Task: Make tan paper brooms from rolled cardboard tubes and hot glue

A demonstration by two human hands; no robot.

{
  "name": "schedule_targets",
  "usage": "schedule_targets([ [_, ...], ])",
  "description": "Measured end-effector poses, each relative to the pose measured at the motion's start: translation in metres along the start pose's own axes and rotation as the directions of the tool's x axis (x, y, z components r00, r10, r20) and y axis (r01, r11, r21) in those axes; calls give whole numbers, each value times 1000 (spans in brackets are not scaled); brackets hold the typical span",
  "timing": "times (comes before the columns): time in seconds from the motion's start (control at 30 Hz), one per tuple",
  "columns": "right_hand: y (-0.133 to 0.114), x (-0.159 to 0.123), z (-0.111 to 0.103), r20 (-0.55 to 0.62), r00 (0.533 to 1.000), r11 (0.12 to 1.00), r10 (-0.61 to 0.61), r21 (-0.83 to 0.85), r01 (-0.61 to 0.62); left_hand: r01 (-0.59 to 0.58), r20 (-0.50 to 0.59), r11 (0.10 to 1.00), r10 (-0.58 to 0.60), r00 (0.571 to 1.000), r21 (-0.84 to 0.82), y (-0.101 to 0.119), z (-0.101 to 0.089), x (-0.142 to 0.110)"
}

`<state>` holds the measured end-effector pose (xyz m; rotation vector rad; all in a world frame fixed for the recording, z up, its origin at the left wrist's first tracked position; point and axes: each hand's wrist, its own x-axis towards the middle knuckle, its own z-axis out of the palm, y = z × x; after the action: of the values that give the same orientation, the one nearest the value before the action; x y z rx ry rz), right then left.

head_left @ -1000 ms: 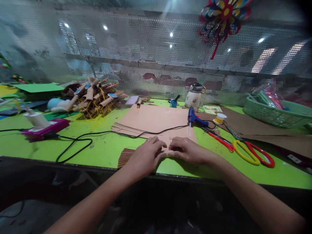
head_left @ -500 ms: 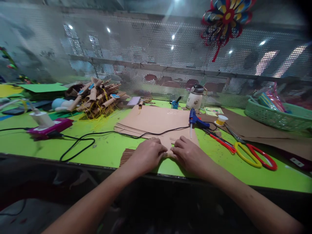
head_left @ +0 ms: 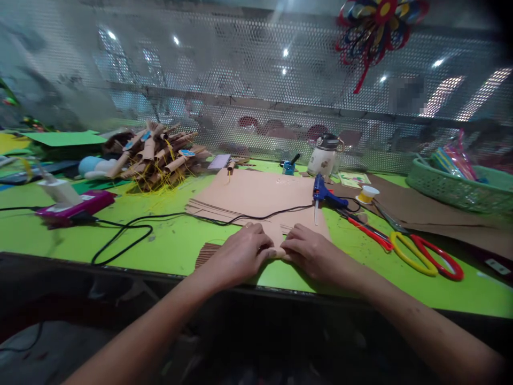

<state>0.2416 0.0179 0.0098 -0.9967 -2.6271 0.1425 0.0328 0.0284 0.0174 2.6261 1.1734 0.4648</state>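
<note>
My left hand [head_left: 249, 248] and my right hand [head_left: 310, 251] meet near the table's front edge, fingers curled in a pinch. Between them they grip a small piece of brown paper [head_left: 276, 235], its near edge rolled or folded between the thumbs and fingertips. Just beyond lies a stack of large brown paper sheets [head_left: 260, 195]. A pleated brown paper piece [head_left: 206, 254] is partly covered by my left wrist. To the right of the stack, a blue glue gun [head_left: 319, 190] rests with its glue stick pointing toward me.
Red-and-yellow-handled scissors [head_left: 414, 256] and a red-handled tool [head_left: 371, 234] lie at right, near a yellow spool [head_left: 366, 195] and a green basket [head_left: 460, 187]. A black cord [head_left: 172, 215] runs to a purple power strip [head_left: 76, 207]. Brown paper rolls [head_left: 160, 155] are heaped back left; a bottle [head_left: 324, 155] stands behind.
My fingers have drawn in closer around the small brown paper, and my right hand's fingers have curled more. Both hands stay at the same place on the table. The view shifts slightly.
</note>
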Motion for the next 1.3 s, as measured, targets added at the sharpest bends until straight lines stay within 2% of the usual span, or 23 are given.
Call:
schedule_targets([
  [0.23,-4,1,-6,41,998,996,48,72,-50,-27,31,999,26,999,36,2,-2,1],
  [0.33,-4,0,-6,34,998,995,53,86,-56,-9,-22,999,10,1000,50,6,-1,0],
  [0.43,-5,0,-4,0,999,997,49,54,-48,-31,-102,988,47,994,152,11,4,-4],
  [0.57,-7,1,-2,-17,999,999,41,4,-41,-75,-109,955,110,988,286,12,10,-8],
  [0.8,-11,-5,-4,-33,998,998,51,23,-50,-29,-98,986,46,994,167,10,7,-7],
  [1.0,-12,-12,2,-143,987,991,70,127,-51,2,-92,1000,-1,996,12,11,4,-7],
  [1.13,-7,-10,4,-132,990,991,48,131,-31,15,-82,1000,-14,997,7,9,6,-7],
  [1.3,-4,-5,-2,-111,993,988,45,154,-28,28,-128,999,-24,992,26,10,6,-8],
])
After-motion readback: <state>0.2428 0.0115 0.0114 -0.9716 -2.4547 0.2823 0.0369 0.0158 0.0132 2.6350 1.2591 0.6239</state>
